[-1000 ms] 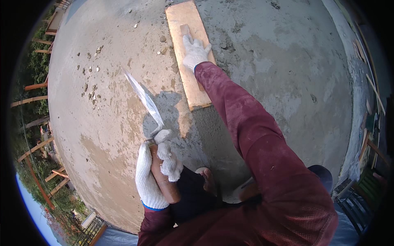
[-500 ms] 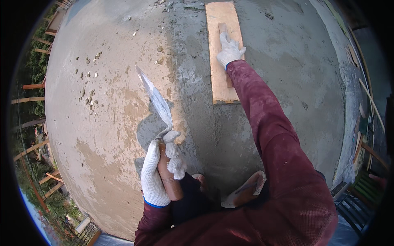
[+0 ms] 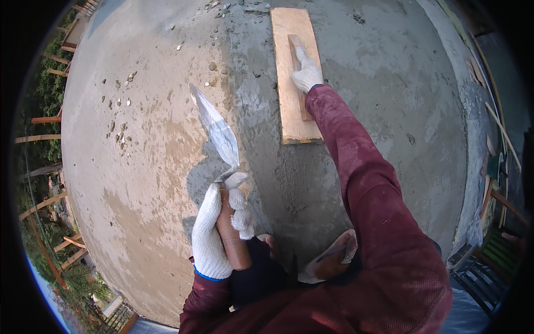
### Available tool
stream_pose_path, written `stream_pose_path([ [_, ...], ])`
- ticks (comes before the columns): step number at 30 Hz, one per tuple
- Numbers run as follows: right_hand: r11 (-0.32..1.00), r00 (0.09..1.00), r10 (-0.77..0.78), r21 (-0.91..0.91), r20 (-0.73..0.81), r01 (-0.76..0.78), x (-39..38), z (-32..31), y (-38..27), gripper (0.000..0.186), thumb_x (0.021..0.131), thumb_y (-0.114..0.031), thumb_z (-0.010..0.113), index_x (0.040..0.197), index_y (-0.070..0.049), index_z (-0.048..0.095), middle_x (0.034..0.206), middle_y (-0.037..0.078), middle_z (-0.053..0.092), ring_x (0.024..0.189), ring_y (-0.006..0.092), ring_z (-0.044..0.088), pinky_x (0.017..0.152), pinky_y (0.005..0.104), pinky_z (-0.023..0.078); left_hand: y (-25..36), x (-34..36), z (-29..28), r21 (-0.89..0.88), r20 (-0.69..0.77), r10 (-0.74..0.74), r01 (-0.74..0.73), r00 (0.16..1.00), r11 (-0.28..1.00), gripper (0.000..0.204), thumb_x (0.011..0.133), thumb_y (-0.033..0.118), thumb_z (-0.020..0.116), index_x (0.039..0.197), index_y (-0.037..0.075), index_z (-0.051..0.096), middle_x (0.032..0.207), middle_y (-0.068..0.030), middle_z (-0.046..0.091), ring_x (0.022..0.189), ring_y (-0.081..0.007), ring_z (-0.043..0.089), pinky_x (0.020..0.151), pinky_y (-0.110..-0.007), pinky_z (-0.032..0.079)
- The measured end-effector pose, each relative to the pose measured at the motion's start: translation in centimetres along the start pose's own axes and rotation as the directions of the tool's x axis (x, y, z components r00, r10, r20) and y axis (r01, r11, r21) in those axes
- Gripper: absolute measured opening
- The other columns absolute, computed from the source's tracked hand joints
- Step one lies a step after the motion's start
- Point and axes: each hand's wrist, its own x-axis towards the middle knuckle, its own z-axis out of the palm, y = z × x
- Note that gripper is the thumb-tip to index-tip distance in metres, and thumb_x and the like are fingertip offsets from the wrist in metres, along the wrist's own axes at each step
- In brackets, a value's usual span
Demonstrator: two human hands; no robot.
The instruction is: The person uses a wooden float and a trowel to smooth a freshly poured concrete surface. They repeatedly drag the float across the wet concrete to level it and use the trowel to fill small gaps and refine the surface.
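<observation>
A pointed metal trowel (image 3: 218,133) with a brown handle (image 3: 235,249) is gripped in my gloved left hand (image 3: 208,240), its blade angled up over the floor. Ahead, my gloved right hand (image 3: 306,73) is closed on the raised handle of a long wooden float (image 3: 286,114), which lies flat on grey, wet-looking concrete (image 3: 389,106). Beside it on the left is paler, patchy concrete (image 3: 117,183) scattered with small lumps and pebbles (image 3: 117,128).
Along the left edge are timber pieces (image 3: 41,137) and greenery. Loose boards and sticks (image 3: 500,133) line the right edge, with green slatted objects (image 3: 492,250) lower right. My foot (image 3: 331,253) shows below on the wet concrete.
My right arm and the float have swung rightward from a second ago, then shifted slightly back left. The trowel has moved slightly right. More of my foot has come into view.
</observation>
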Motion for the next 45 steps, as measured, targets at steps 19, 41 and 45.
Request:
stream_pose_path([
  [19,0.905,0.907,-0.421,0.075,0.02,0.418,-8.7,9.2,-8.5,0.082,0.083,-0.004,0.062,0.161,-0.012,0.037,0.145,0.026,0.053,0.128,0.0475,0.056,0.107,0.051,0.048,-1.4,-2.7,1.2,0.065,-0.067,0.012,-0.007,0.998,0.998,0.053,0.11,0.036,0.05,0.148,-0.002,0.049,0.11,-0.0136,0.066,0.08,-0.0203,0.066,0.065,-0.034,0.055],
  [41,0.988,0.962,-0.151,-0.068,-0.229,0.139,-1.8,5.4,0.6,0.079,0.091,-0.012,0.061,0.163,-0.016,0.031,0.148,0.029,0.046,0.143,0.0433,0.043,0.123,0.0713,0.014,0.4,0.2,2.1,-0.13,-0.153,0.105,-0.125,0.983,0.984,0.053,0.114,0.033,0.043,0.146,-0.01,0.041,0.097,-0.0083,0.058,0.065,-0.0124,0.052,0.053,-0.028,0.045],
  [45,0.988,0.993,-0.114,-0.111,-0.032,0.11,-20.7,10.2,1.9,0.088,0.088,-0.005,0.062,0.167,-0.017,0.027,0.164,0.022,0.034,0.155,0.037,0.029,0.124,0.0728,0.009,1.4,0.8,1.6,-0.137,-0.229,0.147,-0.181,0.962,0.974,0.053,0.113,0.032,0.045,0.142,-0.012,0.043,0.098,-0.0075,0.057,0.066,-0.0123,0.051,0.054,-0.028,0.045],
])
